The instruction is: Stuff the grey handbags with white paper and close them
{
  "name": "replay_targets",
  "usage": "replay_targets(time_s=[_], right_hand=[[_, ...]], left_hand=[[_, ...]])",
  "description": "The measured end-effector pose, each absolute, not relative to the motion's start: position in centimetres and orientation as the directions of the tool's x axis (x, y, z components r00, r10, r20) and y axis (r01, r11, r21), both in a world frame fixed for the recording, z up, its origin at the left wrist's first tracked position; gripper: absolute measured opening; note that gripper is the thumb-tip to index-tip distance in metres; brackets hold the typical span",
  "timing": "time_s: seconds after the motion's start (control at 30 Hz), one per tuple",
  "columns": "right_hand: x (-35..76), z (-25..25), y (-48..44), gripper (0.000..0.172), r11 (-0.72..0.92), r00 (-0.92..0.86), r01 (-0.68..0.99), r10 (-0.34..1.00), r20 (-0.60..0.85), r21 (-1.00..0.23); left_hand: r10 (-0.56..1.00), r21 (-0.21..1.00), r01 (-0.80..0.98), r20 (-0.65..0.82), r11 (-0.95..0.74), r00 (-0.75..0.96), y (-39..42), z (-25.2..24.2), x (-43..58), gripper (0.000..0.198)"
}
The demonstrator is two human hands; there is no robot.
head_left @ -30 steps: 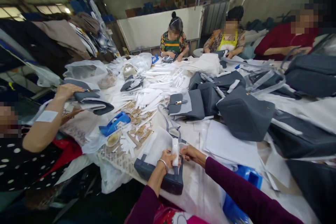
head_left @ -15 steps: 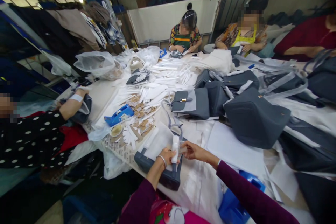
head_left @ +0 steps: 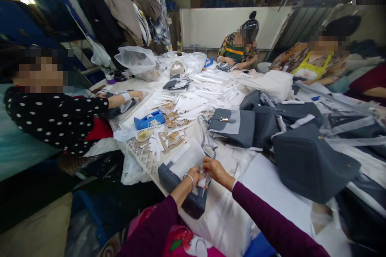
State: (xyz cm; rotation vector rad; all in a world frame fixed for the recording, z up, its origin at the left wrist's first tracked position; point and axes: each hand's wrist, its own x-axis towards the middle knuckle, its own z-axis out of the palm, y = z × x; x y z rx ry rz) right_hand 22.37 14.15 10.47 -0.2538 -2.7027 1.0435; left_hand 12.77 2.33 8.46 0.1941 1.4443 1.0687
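A dark blue-grey handbag lies at the near table edge, partly covered by a white sheet. My left hand is closed around its handle, where a white wrapping strip shows below the fingers. Right beside it, my right hand pinches at the upper part of the wrapping, its fingertips close to the left fingers. Whatever small piece sits between the right fingertips is mostly hidden. A grey strap loops up from behind the bag.
A blue tape dispenser stands left of centre, beside a round yellowish dish and brown card tags. White paper strips cover the middle. Several grey handbags crowd the right. Co-workers sit around the table, one in polka dots at left.
The view has swung left, bringing in more of the polka-dotted person. My right hand has moved in against the wrapped handle; my left keeps hold of it.
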Motion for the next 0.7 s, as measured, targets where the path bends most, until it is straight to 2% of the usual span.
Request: replay_targets(time_s=[0.23, 0.43, 0.6, 0.7], right_hand=[[20.3, 9.4, 15.5, 0.013, 0.746, -0.980, 0.172, 0.198, -0.032, -0.644], [18.7, 10.1, 15.8, 0.013, 0.761, -0.978, 0.207, 0.159, -0.132, -0.615], [17.2, 11.7, 16.2, 0.032, 0.786, -0.967, 0.192, 0.051, -0.248, -0.588], [16.2, 12.3, 16.4, 0.020, 0.814, -0.952, 0.150, -0.036, -0.305, -0.562]], left_hand=[[0.756, 0.721, -0.537, -0.618, 0.437, -0.214, 1.6, 9.0, 13.0, 0.042], [0.705, 0.731, -0.543, -0.634, 0.413, -0.318, 2.2, 7.2, 13.6, 0.029], [0.689, 0.722, -0.563, -0.644, 0.402, -0.334, 2.3, 6.5, 13.6, 0.022], [0.689, 0.718, -0.583, -0.640, 0.380, -0.339, 2.2, 6.4, 13.6, 0.022]])
